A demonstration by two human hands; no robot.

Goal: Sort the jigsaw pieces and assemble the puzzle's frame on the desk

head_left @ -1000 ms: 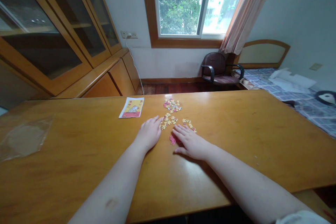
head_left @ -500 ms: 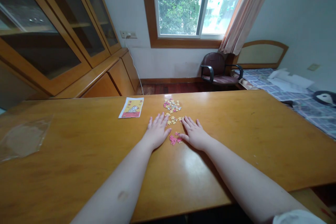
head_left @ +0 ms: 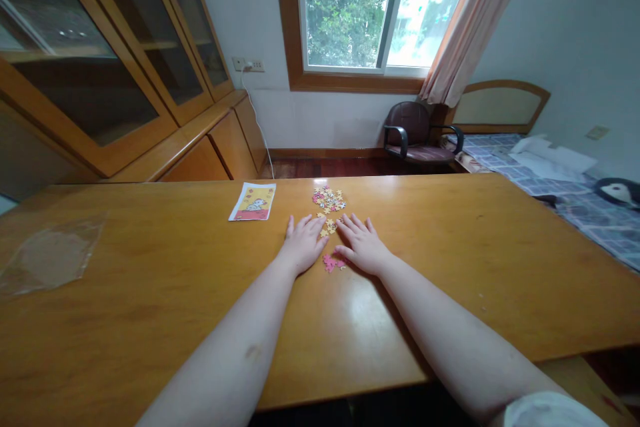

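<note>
Both my hands lie palm down on the wooden table (head_left: 200,293), one on each side of several jigsaw puzzle pieces. My left hand (head_left: 303,245) has its fingers out flat, fingertips beside the yellow pieces (head_left: 331,226). On the other side, my right hand (head_left: 364,244) is spread, its fingertips at the right edge of those yellow pieces and its thumb by a small group of pink pieces (head_left: 329,263). A mixed pile of pieces (head_left: 328,199) lies farther back. Whether any piece is under my fingers is hidden.
Left of the pieces lies a picture card (head_left: 253,202) with a white animal on yellow and red. A clear plastic bag (head_left: 53,257) rests at the table's left. Beyond the table stand a chair (head_left: 415,133), a bed (head_left: 530,160) and a glass-door cabinet (head_left: 150,113).
My right hand has slid left, its fingers now over or against the yellow pieces. My left hand has shifted slightly right, and the gap between the hands is narrower.
</note>
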